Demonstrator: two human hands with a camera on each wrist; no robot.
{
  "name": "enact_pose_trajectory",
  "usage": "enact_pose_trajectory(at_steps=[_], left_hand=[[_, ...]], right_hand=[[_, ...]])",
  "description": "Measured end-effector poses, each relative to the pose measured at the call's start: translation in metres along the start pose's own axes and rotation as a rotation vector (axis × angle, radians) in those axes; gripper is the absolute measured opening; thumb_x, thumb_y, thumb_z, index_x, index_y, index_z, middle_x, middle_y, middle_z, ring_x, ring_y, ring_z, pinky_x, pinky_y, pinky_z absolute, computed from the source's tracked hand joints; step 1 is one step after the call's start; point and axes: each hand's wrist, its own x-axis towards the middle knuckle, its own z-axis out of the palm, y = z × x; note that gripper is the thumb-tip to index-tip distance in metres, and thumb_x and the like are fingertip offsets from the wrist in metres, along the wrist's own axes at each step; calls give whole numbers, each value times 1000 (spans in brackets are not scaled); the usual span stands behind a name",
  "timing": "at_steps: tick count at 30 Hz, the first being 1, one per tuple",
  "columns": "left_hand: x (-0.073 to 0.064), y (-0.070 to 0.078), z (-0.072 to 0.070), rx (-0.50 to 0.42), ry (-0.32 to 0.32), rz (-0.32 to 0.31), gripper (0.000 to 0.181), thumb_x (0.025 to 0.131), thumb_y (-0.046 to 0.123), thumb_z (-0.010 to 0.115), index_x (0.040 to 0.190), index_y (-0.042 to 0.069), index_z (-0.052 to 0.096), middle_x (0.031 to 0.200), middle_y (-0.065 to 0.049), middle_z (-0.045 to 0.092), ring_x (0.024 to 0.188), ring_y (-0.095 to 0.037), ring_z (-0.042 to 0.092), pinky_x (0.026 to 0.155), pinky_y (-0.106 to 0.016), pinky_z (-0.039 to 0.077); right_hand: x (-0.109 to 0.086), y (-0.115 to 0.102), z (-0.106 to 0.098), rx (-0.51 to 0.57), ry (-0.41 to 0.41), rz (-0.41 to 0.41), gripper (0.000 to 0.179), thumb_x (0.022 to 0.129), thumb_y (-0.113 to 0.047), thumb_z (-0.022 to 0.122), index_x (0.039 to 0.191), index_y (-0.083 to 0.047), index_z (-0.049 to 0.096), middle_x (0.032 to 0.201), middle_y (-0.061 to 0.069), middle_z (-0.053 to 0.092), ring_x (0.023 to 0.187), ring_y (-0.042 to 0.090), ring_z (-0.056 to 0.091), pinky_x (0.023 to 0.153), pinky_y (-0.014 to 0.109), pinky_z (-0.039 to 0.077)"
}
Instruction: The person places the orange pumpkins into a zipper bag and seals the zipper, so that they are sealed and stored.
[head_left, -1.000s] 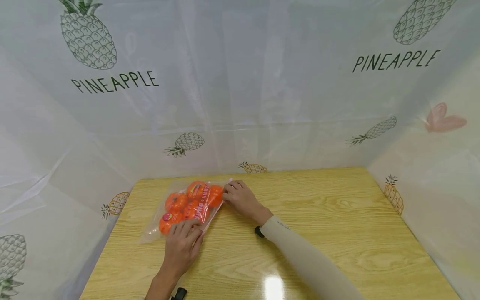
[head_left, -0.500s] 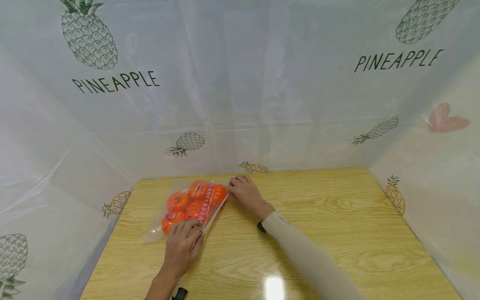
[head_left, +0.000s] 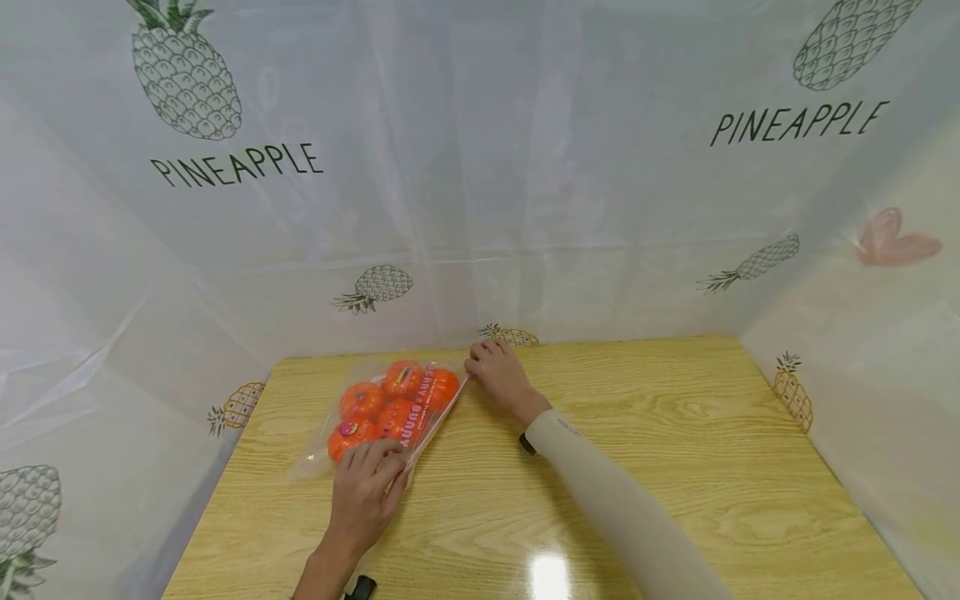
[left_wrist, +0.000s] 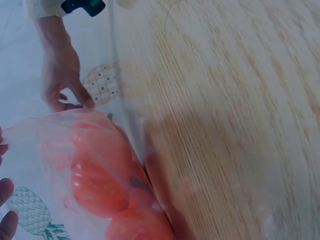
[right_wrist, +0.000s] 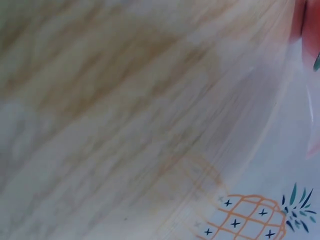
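Observation:
A clear plastic bag (head_left: pixel 315 457) with pink lettering lies on the wooden table, with several orange-red, tomato-like things (head_left: pixel 363 402) inside. My left hand (head_left: pixel 367 483) pinches the bag's near right edge, its fingers bent over the plastic. At the far end of that same edge, my right hand (head_left: pixel 498 375) pinches the corner between thumb and fingers. The left wrist view has the right hand (left_wrist: pixel 62 75) gripping the bag's top edge, while only fingertips (left_wrist: pixel 7 190) of the left hand show. In the right wrist view the right hand is out of sight.
The wooden table (head_left: pixel 637 442) extends to the right of the bag. White sheeting (head_left: pixel 510 192) printed with pineapples hangs behind the table and along both sides, close to the bag's far end.
My right hand has slid along the bag's edge, away and to the right, to its far corner. The bag has shifted slightly right. My left hand has stayed nearly in place.

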Motion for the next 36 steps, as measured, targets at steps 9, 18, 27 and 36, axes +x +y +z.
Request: enact_pose_trajectory(at_steps=[9,18,27,36], left_hand=[[-2,1,0,-13,-4,-21,45,113,35,50,77,15,68,102,-1,71,87,-24,64,81,-39,42],[-1,3,-1,-9,-25,-35,45,113,37,49,80,15,71,102,-2,70,86,-23,62,79,-40,44],[4,2,0,-13,-25,-42,48,111,42,50,82,12,74,96,-2,67,83,-22,60,73,-42,47],[4,5,1,-25,-38,-35,39,109,36,54,80,14,71,98,-1,67,85,-21,62,74,-41,46]], right_hand=[[-4,17,5,6,-78,60,8,101,-22,72,102,-15,76,115,5,66,117,29,58,110,48,47],[-4,22,5,28,-74,80,8,100,-22,73,102,-15,76,116,6,67,119,30,60,109,49,48],[-4,20,4,94,-66,146,9,95,-18,79,99,-13,74,109,8,63,114,30,58,103,50,49],[-4,16,4,125,-121,237,12,96,-22,78,105,-14,75,111,6,61,117,30,56,106,49,46]])
